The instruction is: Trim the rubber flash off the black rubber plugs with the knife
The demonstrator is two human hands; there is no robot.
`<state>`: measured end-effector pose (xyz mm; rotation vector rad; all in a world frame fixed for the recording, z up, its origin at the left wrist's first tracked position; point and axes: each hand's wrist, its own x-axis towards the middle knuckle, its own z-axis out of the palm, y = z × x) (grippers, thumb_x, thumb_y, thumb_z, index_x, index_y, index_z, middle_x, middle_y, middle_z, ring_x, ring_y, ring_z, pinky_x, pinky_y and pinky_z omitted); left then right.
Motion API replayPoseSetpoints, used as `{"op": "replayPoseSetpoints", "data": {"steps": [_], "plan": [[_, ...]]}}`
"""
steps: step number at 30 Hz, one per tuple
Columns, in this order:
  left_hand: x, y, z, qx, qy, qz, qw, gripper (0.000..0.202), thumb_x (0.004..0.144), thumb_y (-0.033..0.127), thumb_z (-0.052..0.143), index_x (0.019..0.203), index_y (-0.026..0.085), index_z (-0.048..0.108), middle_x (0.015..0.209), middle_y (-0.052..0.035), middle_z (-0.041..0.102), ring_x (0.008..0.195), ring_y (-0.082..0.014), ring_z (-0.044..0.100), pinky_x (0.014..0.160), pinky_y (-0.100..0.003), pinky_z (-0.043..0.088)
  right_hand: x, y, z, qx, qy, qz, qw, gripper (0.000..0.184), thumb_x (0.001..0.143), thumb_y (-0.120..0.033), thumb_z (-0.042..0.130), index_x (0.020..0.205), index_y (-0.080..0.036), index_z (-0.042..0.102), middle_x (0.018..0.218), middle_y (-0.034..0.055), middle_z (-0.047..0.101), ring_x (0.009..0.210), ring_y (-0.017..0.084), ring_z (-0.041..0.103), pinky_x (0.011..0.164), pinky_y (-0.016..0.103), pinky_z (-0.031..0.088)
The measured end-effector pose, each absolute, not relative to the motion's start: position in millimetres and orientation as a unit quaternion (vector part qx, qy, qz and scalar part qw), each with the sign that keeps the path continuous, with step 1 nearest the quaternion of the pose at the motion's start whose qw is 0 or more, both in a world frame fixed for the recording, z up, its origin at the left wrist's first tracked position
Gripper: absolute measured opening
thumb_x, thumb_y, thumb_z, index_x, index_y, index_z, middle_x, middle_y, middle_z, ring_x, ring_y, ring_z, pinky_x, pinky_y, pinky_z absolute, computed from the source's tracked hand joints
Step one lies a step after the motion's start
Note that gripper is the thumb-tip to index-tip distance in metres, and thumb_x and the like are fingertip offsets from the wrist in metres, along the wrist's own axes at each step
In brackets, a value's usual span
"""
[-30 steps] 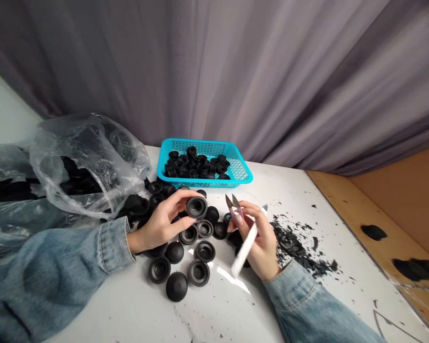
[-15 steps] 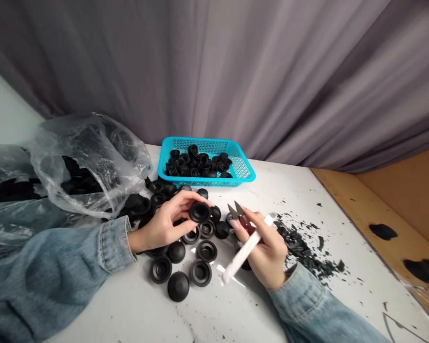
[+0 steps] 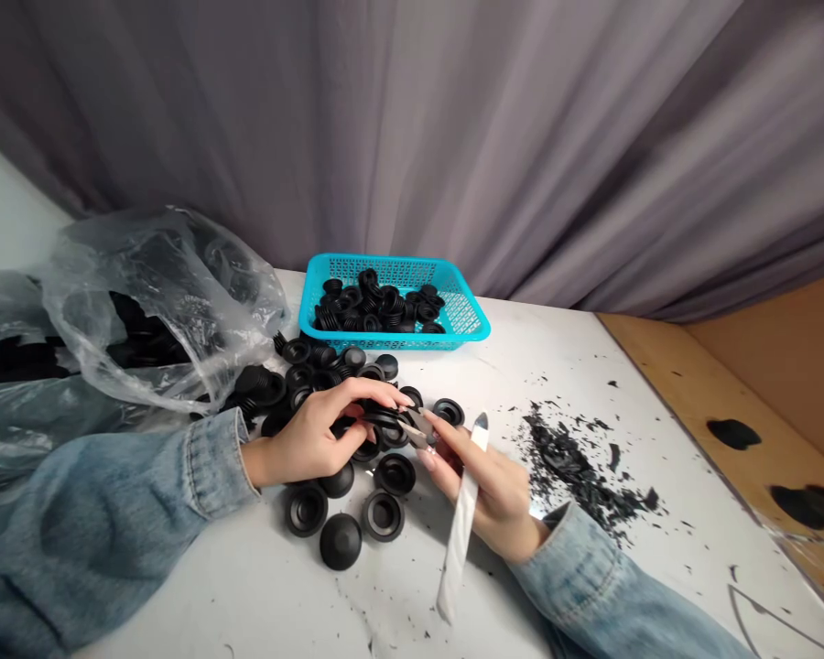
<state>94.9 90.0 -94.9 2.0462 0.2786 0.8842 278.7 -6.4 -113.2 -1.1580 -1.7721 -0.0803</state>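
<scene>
My left hand (image 3: 312, 437) pinches a round black rubber plug (image 3: 379, 416) by its edge, now tilted so its rim shows side-on. My right hand (image 3: 498, 494) is closed around a pair of thread snips (image 3: 418, 423). The snips' pointed blades are at the plug's right edge; whether they touch it I cannot tell. A white, wrapped-looking stick (image 3: 459, 549) with a dark grey tip also lies through my right hand, its long end sticking out below. Under and around my left hand lie several similar plugs (image 3: 341, 542), some dome side up, others hollow side up.
A blue perforated basket (image 3: 477, 329) with many black plugs stands at the back of the white table (image 3: 508, 357). To the left, a clear plastic bag (image 3: 240, 275) holds more black pieces. Black rubber scraps (image 3: 577, 471) are heaped to the right, near a wooden board (image 3: 666, 375).
My right hand has moved left, bringing the snips to the plug. The plug has tilted from facing me to edge-on. The white stick has swung more upright.
</scene>
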Motion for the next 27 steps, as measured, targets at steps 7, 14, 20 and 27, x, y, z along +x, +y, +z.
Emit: {"op": "replayPoseSetpoints", "data": {"steps": [7, 14, 20, 27], "plan": [[95.8, 90.8, -96.4, 0.816, 0.109, 0.374, 0.427, 0.043, 0.074, -0.008, 0.044, 0.107, 0.019, 0.047, 0.111, -0.0085, 0.060, 0.105, -0.0179, 0.060, 0.085, -0.029, 0.053, 280.2, -7.3, -114.8, -0.474, -0.734, -0.031, 0.486, 0.032, 0.090, -0.023, 0.050, 0.120, -0.015, 0.057, 0.059, 0.0004, 0.057, 0.046, 0.010, 0.054, 0.045, 0.019, 0.048], [96.0, 90.1, -94.3, 0.833, 0.092, 0.382, 0.388, 0.042, 0.073, -0.008, 0.044, 0.104, 0.019, 0.049, 0.109, -0.0076, 0.063, 0.104, -0.0178, 0.061, 0.087, -0.032, 0.053, 278.5, -7.1, -115.3, -0.457, -0.741, -0.021, 0.493, 0.036, 0.088, -0.021, 0.052, 0.124, -0.016, 0.055, 0.058, -0.0006, 0.055, 0.047, 0.011, 0.054, 0.046, 0.019, 0.049], [95.8, 90.6, -94.0, 0.835, 0.096, 0.381, 0.385, 0.041, 0.073, -0.007, 0.044, 0.103, 0.019, 0.050, 0.109, -0.0075, 0.064, 0.102, -0.0177, 0.061, 0.086, -0.032, 0.053, 278.6, -7.7, -113.2, -0.462, -0.742, -0.016, 0.485, 0.034, 0.089, -0.022, 0.051, 0.122, -0.015, 0.056, 0.058, -0.0004, 0.054, 0.047, 0.011, 0.053, 0.045, 0.020, 0.049], [95.1, 91.4, -94.8, 0.834, 0.101, 0.377, 0.391, 0.041, 0.073, -0.008, 0.044, 0.103, 0.019, 0.050, 0.109, -0.0076, 0.064, 0.103, -0.0177, 0.061, 0.087, -0.033, 0.052, 278.4, -8.0, -114.1, -0.458, -0.744, -0.023, 0.486, 0.032, 0.089, -0.021, 0.050, 0.120, -0.014, 0.057, 0.058, -0.0005, 0.053, 0.046, 0.010, 0.052, 0.045, 0.018, 0.048]]}}
